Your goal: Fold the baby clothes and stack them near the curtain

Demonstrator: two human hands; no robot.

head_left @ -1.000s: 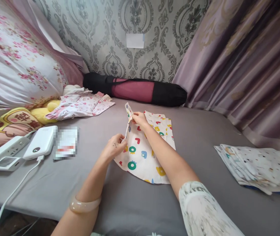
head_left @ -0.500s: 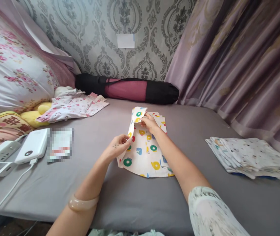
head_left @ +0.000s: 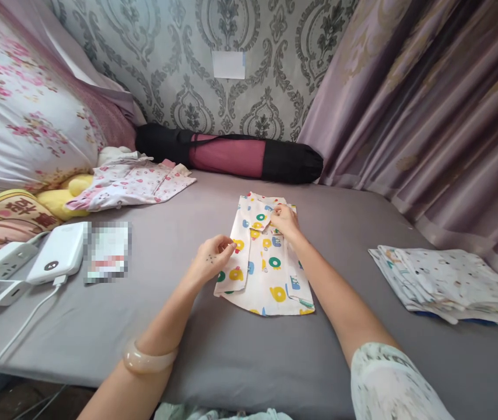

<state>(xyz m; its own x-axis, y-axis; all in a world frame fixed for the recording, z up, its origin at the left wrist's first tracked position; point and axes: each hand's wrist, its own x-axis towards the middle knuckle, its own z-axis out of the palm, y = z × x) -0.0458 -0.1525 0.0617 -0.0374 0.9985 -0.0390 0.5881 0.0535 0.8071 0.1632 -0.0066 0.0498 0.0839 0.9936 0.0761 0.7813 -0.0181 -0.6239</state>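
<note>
Head view shows a small white garment with coloured prints lying flat at the centre of the frame, its curved hem toward the bottom edge and a strip along its left side folded inward. The left hand, just left of the frame's centre, has its fingers loosely curled, with thumb and fingertips near each other over the outer edge of that folded strip; whether they pinch the cloth or only rest by it, I cannot tell. The right hand, a little right of centre and higher up, has its fingers bent and drawn together, their tips down on the upper part of the garment beside a folded-over flap; how firmly they hold the fabric is hidden. A pale bangle circles the left forearm at the lower left. Grey sheet spreads beneath everything. Toward the left edge lie a white power bank, a power strip and a blurred packet, with a pink-patterned cloth above them. Folded cloths are stacked at the right, and a long black and maroon bag lies across the upper middle, against the patterned wall.
</note>
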